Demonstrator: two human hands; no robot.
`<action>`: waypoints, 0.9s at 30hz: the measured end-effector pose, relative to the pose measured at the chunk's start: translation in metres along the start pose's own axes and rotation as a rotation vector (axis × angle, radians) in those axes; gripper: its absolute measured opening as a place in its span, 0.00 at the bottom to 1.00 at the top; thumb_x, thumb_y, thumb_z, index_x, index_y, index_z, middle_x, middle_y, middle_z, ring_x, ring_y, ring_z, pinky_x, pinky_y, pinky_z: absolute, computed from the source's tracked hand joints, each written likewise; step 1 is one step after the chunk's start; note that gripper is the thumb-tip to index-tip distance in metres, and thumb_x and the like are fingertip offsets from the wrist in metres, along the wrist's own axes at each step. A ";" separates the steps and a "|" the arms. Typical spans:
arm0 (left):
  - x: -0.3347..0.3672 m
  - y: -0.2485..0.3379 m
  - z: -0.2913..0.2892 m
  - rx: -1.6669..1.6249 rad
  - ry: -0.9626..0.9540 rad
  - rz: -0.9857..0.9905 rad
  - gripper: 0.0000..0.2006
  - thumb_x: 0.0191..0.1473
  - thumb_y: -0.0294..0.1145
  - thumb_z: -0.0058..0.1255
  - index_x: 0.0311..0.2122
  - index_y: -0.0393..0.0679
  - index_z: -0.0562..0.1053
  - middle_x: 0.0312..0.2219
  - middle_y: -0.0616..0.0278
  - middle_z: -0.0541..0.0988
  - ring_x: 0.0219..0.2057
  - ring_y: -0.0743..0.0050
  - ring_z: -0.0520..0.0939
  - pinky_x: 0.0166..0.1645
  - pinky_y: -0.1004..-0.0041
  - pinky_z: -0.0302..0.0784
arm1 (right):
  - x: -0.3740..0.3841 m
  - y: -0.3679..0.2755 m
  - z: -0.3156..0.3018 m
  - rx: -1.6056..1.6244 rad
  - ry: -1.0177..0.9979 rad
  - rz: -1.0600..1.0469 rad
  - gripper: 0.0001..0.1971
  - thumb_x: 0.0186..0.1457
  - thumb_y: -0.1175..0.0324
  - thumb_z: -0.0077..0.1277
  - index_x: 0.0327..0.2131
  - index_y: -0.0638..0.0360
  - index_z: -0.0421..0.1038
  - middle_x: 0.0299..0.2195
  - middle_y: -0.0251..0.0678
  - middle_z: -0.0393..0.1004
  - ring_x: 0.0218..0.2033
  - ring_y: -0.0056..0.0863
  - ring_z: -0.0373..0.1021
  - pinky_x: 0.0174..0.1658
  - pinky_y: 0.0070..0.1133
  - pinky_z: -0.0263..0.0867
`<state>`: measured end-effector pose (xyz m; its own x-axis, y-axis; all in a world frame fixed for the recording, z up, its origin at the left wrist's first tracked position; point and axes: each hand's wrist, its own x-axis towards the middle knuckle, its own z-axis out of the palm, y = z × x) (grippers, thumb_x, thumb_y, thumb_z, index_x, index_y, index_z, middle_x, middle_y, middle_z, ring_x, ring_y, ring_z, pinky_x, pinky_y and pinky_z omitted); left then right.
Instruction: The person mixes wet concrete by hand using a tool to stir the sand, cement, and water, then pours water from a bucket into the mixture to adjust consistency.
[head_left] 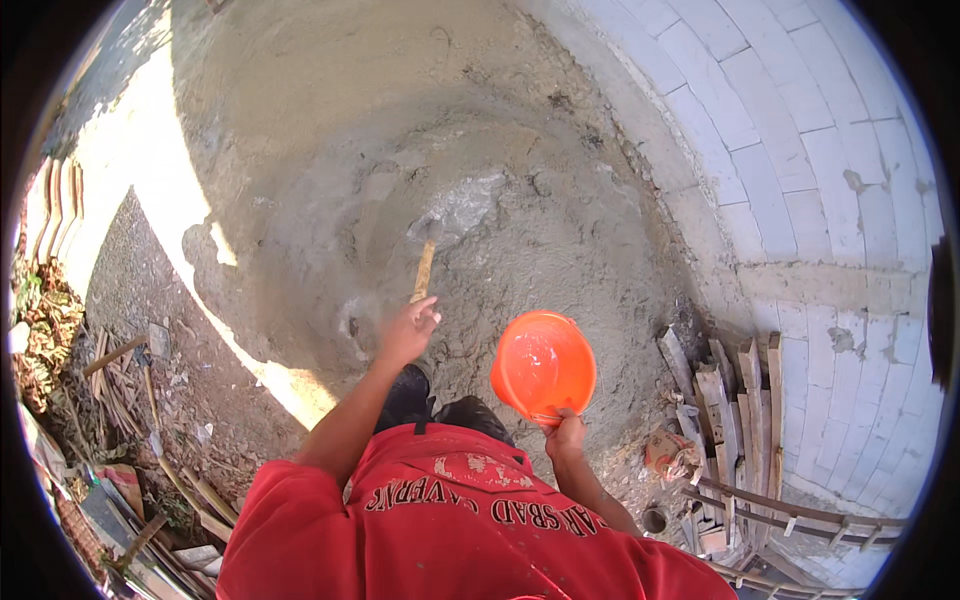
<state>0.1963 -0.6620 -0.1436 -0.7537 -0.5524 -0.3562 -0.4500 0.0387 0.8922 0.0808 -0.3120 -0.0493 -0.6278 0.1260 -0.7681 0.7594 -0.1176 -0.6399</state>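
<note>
My right hand (pixel 566 432) grips the rim of an orange plastic bucket (pixel 558 355). The bucket is tilted, its inside facing up and wet, with no load visible in it. My left hand (pixel 408 332), slightly blurred, is at the upper end of a wooden handle (pixel 424 270), fingers curled about it. That handle belongs to what looks like a shovel, its working end sunk in wet grey mortar (pixel 580 250). Around the sunken end lies a shiny, pale wet patch (pixel 462 207); the blade itself cannot be made out clearly.
A pale block wall (pixel 800 150) curves along the right. Wooden planks (pixel 745 410) stand near its foot, beside a crumpled bag (pixel 672 455) and a short pipe (pixel 654 520). Sticks and scrap (pixel 120 370) lie at the left. My dark shoes (pixel 405 395) are at the mortar's near edge.
</note>
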 end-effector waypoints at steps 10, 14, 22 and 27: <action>-0.113 0.437 -0.117 -1.120 -0.949 1.130 0.21 0.57 0.25 0.55 0.56 0.44 0.74 0.33 0.58 0.81 0.30 0.63 0.79 0.34 0.66 0.75 | 0.022 -0.261 0.095 0.040 -0.136 -0.353 0.18 0.56 0.76 0.44 0.51 0.68 0.64 0.43 0.45 0.76 0.36 0.39 0.79 0.33 0.29 0.82; -0.067 0.431 -0.106 -1.201 -0.823 1.228 0.17 0.60 0.23 0.50 0.54 0.41 0.76 0.30 0.56 0.80 0.25 0.64 0.77 0.29 0.68 0.72 | 0.077 -0.341 0.145 0.001 -0.188 -0.436 0.16 0.58 0.75 0.42 0.49 0.69 0.64 0.42 0.44 0.76 0.35 0.39 0.79 0.31 0.26 0.82; 0.097 0.141 -0.104 -0.171 0.230 -0.174 0.40 0.52 0.50 0.60 0.66 0.43 0.61 0.49 0.50 0.77 0.52 0.60 0.77 0.54 0.60 0.71 | 0.327 -0.447 0.293 -0.177 -0.281 -0.309 0.15 0.62 0.73 0.36 0.49 0.71 0.62 0.41 0.53 0.75 0.31 0.57 0.78 0.21 0.19 0.78; 0.148 -0.014 0.091 0.429 0.066 -1.031 0.39 0.45 0.50 0.65 0.59 0.41 0.65 0.50 0.44 0.77 0.53 0.48 0.77 0.54 0.57 0.72 | 0.592 -0.409 0.391 -0.162 -0.360 -0.209 0.18 0.59 0.76 0.37 0.53 0.68 0.60 0.46 0.50 0.73 0.38 0.52 0.77 0.29 0.35 0.82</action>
<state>0.0476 -0.6685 -0.2346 0.0969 -0.5285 -0.8434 -0.9824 -0.1866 0.0041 -0.6685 -0.5748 -0.2510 -0.7687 -0.2234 -0.5994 0.6086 0.0331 -0.7928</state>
